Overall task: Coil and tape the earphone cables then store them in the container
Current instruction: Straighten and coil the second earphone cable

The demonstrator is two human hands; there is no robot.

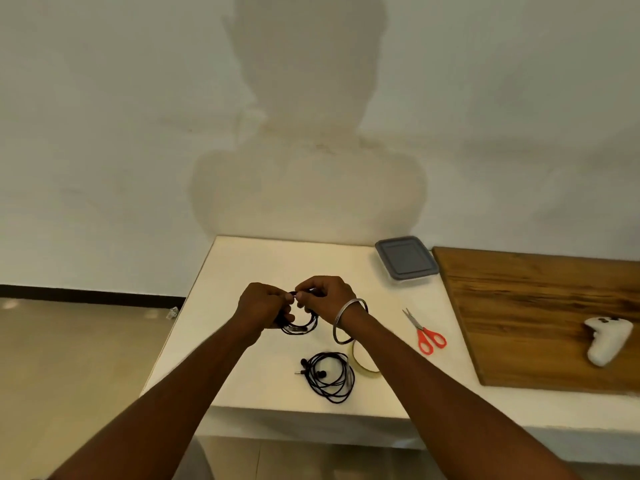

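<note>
Scissors [425, 331] right of tape roll [363, 362]

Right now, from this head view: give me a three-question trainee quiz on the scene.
1. True or false: the grey-lidded clear plastic container is open.
2. Which item lies between that container and the white game controller, on the white table? A) red-handled scissors B) roll of tape C) loose black earphone cable
3. What do the left hand and right hand hold together?

Key:
1. False, the lid is on.
2. A.
3. A coiled black earphone cable, raised above the table.
</note>
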